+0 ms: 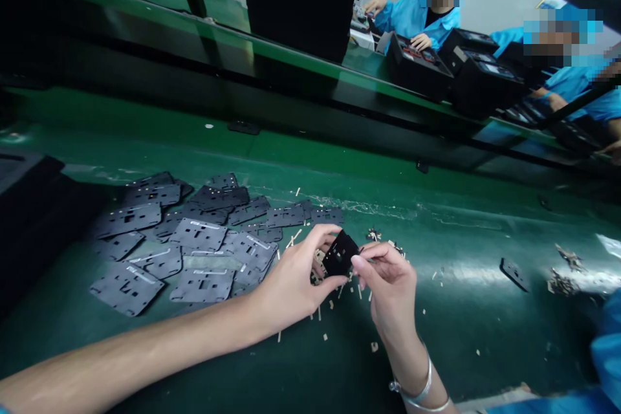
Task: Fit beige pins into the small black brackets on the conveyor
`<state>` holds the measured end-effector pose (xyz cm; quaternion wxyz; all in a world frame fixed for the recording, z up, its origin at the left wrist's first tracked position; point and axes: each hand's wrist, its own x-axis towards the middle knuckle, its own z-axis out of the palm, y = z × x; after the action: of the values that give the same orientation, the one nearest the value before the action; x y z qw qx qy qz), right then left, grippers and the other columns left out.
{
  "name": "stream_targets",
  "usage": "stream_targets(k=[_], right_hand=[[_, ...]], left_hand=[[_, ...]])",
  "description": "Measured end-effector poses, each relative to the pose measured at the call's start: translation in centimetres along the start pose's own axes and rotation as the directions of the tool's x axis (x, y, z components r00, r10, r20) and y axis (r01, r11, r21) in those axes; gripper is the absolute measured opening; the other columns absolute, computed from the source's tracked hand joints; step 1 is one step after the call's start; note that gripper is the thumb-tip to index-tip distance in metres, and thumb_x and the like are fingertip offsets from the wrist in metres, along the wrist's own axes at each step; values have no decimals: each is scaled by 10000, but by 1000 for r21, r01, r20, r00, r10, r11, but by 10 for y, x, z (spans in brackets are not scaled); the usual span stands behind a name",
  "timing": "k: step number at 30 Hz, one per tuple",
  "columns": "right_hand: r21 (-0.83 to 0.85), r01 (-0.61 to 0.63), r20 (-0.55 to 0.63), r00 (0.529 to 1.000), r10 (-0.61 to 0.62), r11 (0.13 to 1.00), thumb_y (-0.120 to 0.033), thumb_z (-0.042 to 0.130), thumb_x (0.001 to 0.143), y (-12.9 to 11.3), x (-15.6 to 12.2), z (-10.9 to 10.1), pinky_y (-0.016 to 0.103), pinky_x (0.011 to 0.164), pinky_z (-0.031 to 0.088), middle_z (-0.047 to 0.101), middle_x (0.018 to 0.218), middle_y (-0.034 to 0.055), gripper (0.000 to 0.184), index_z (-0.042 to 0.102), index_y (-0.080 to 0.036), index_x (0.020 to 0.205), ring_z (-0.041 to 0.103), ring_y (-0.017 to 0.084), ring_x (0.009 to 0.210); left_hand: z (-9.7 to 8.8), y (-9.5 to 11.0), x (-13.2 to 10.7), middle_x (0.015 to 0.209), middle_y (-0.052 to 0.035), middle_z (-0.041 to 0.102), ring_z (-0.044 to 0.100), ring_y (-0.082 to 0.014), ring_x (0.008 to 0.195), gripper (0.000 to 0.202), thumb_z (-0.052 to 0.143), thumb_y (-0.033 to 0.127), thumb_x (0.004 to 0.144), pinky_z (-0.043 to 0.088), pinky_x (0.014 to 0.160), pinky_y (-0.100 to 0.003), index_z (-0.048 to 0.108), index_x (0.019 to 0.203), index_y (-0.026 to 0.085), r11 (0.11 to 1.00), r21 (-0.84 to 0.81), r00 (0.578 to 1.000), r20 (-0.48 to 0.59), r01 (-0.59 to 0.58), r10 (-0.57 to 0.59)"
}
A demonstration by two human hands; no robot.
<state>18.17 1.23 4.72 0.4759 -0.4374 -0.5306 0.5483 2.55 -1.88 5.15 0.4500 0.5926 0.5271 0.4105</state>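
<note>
A black flat plate with small cut-outs (340, 253) is tilted up in front of me over the green table. My left hand (305, 272) grips it by its edges, thumb below and fingers above. At the plate's right edge, my right hand (388, 272) has thumb and forefinger pinched together; whether a small part sits between them I cannot make out. To the left lies a loose pile of similar dark plates (201, 284), several with a pale strip along one edge. Small beige scraps (325, 337) are scattered beneath and around both hands.
A dark box (39, 233) stands at the far left. One black plate (514, 273) lies alone on the right, near a heap of small parts (563, 281). Beyond a raised ledge, co-workers in blue (412, 13) handle black boxes (420, 68).
</note>
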Motion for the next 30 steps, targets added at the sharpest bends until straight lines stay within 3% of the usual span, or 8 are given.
stream_targets(k=[3,8,15,25,30], right_hand=[[79,-64,59,996,59,995,-184,742,683,0,2,-1,148,390,358,591,709,-18,91,652,-186,681,485,50,487],[198,-109,103,991,90,974,-186,764,639,-1,4,0,136,362,350,583,657,-21,110,656,-184,654,501,54,464],[227,-150,137,983,121,962,-216,772,623,-2,3,1,149,355,364,595,639,-12,132,649,-183,658,521,75,470],[287,-243,219,958,184,927,-261,768,626,-5,4,1,144,355,360,622,585,-6,175,616,-175,641,534,84,467],[295,-356,300,916,268,887,-270,771,607,-8,6,-1,144,348,341,641,587,3,214,586,-171,646,540,91,468]], left_hand=[[-1,-1,0,1111,-50,564,617,-134,731,513,596,138,773,546,643,-274,353,1210,254,998,26,998,10,-61,61],[-2,-2,0,1173,-62,542,563,-199,1031,509,549,106,792,552,720,-261,352,1240,245,976,95,981,8,-195,195],[-5,-4,-1,1162,-66,556,558,-188,1033,522,516,55,798,501,888,-337,360,1267,222,925,205,943,-24,-320,331],[-6,-8,2,1132,-98,576,519,-210,1073,477,476,12,804,475,917,-381,394,1253,152,811,343,854,-44,-474,518],[-10,-7,5,1144,-111,572,508,-224,1074,482,443,-18,808,502,877,-391,390,1256,151,724,423,799,0,-545,601]])
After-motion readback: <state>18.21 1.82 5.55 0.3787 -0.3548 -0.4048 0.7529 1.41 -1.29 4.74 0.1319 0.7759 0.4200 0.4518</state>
